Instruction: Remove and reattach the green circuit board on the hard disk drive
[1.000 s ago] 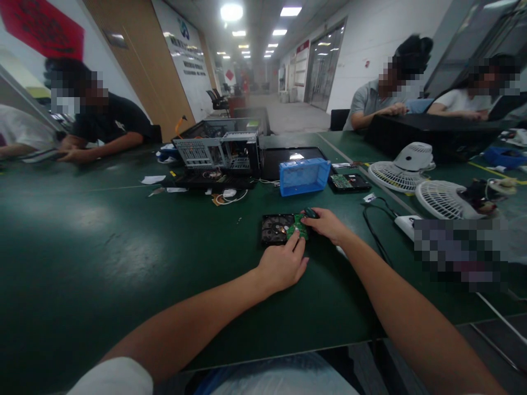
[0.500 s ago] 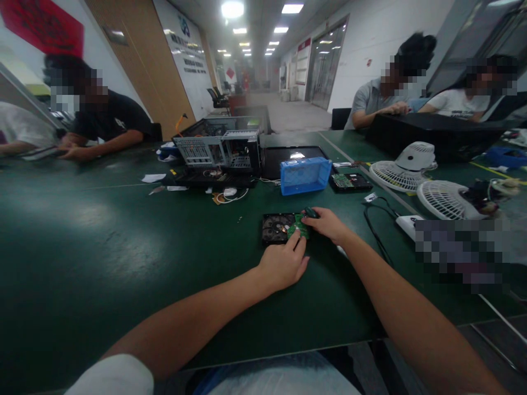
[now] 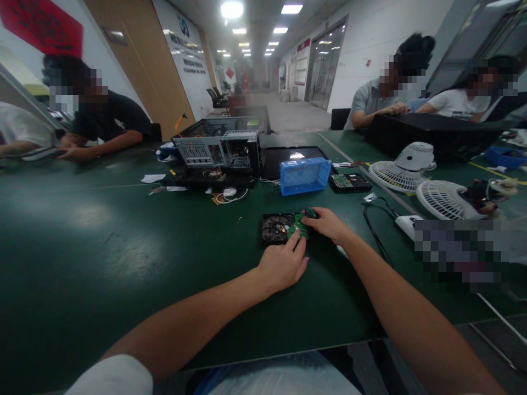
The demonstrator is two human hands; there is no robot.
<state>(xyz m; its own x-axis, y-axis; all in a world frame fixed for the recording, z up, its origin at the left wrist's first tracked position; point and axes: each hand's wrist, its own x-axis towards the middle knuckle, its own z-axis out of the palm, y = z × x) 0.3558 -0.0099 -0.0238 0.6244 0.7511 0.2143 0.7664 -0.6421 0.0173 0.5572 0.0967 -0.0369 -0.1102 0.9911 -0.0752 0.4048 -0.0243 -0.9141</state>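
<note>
A black hard drive lies on the green table, a green circuit board exposed at its right end. My left hand comes in from the near side, bent fingers pressed on the board's edge, steadying the drive; its thumb stays apart, nearer me. At the drive's right end, my right hand is closed around a small dark green tool that looks like a handle. The tool's tip cannot be made out.
Behind the drive stand a blue plastic bin, an opened computer case and another hard drive. White fan parts, a power strip and a black cable lie to the right. Other people sit across the table.
</note>
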